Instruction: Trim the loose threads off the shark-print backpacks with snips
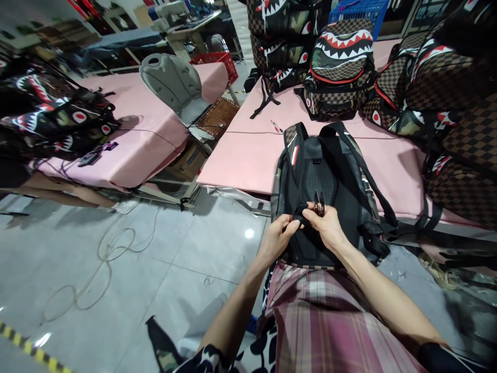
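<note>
A black backpack [330, 176] lies back-side up across the edge of the pink table [248, 155] and my lap, its padded straps spread to the sides. My left hand [277, 235] pinches a black strap or webbing piece low on the backpack. My right hand [326, 223] holds small black thread snips [319, 203], their points up, right next to the same strap. Both hands meet at the lower middle of the back panel.
Finished shark-mouth backpacks [341, 67] pile up at the back and right of the table. A second pink table [143, 124] at left carries more bags [58, 119]. A grey chair [174, 83] stands between the tables. A pen [276, 126] lies on the table. Loose cord [108, 254] curls on the floor.
</note>
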A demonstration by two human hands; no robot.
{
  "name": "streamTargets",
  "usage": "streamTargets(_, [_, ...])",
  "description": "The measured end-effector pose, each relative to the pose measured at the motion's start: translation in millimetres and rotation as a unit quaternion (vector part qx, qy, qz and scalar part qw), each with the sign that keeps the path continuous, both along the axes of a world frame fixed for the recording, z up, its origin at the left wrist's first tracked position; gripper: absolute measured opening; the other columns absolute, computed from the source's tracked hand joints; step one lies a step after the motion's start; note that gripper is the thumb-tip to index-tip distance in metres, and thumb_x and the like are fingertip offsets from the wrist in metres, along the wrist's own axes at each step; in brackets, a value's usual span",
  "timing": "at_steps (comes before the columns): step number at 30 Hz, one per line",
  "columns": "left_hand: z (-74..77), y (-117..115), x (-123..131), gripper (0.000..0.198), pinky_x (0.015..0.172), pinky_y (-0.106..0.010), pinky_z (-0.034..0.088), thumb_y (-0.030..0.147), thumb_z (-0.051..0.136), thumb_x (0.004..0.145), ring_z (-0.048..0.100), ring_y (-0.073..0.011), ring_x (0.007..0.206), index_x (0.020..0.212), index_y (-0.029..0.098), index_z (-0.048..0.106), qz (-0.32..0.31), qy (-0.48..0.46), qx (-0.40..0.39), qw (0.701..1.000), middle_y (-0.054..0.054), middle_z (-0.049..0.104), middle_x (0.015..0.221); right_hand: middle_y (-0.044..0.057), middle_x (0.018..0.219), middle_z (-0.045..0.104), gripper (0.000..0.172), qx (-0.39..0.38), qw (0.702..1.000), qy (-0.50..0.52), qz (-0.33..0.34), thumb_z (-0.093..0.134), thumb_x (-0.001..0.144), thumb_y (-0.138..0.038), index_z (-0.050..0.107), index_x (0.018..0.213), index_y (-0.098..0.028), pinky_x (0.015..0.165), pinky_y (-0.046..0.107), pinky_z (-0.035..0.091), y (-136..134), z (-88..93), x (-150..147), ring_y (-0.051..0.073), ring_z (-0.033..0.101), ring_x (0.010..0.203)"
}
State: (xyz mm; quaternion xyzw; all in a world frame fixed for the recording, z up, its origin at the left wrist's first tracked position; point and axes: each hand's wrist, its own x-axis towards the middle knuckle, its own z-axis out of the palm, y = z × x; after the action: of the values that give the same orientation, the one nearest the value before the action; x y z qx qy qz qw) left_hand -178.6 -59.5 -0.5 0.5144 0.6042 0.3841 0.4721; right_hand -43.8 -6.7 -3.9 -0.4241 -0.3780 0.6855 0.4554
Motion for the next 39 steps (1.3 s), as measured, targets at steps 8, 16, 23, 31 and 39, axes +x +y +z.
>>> streamTargets(8, [-5.5,16.9,-3.9,0.024,0.085,-0.026,0.042,0.029,0.047,0.085,0.059,-0.0173,0.093,0.096,0.02,0.066,-0.075,0.224,0.088,0.968,-0.004,0.068,0.099,-0.006,0.052,0.046,0.028,0.046,0.997,-0.024,-0.06,0.07,0.061,-0.035,0.062,0.077,-0.014,0.039,0.02,0.027,27.8,5.3,6.6,0.004,0.034,0.041])
streamTargets(16, [-44.7,5.4,-40.5,0.023,0.085,-0.029,0.045,0.02,0.044,0.08,0.059,-0.0151,0.088,0.099,0.018,0.057,0.28,0.077,0.128,0.948,-0.004,0.063,0.094,0.004,0.088,0.068,0.02,0.251,0.909,-0.332,-0.017,0.055,0.081,-0.034,0.069,0.087,-0.02,0.08,0.032,0.046,-20.9,-15.9,97.4,0.019,0.062,0.085])
streamTargets(23, [-47.8,-3.6,-65.6,0.019,0.064,-0.024,0.049,0.027,0.06,0.072,0.063,-0.0139,0.069,0.088,0.017,0.057,0.342,-0.16,-0.037,0.925,-0.003,0.063,0.078,0.003,0.101,0.066,0.02,0.346,0.801,-0.441,0.212,0.056,0.077,-0.011,0.068,0.088,-0.022,0.06,0.022,0.043,-83.3,-29.9,39.9,0.014,0.063,0.072])
streamTargets(31, [-103.6,-64.5,-50.9,0.058,0.068,-0.027,0.051,0.057,0.065,0.063,0.063,-0.0218,0.089,0.107,0.02,0.057,0.227,-0.171,-0.145,0.948,-0.005,0.067,0.097,0.004,0.085,0.068,0.018,0.162,0.889,-0.378,-0.2,0.057,0.081,-0.034,0.068,0.084,-0.02,0.074,0.029,0.047,-100.4,-14.1,165.0,0.018,0.063,0.079])
streamTargets(39, [-98.8,-49.7,-47.3,0.032,0.083,-0.029,0.05,0.042,0.061,0.072,0.061,-0.0196,0.097,0.092,0.017,0.063,0.299,-0.163,-0.189,0.921,-0.004,0.067,0.097,0.008,0.099,0.068,0.041,0.047,0.926,-0.265,-0.264,0.068,0.066,-0.038,0.065,0.1,-0.017,0.085,0.037,0.046,-43.8,-43.3,188.0,0.023,0.061,0.094])
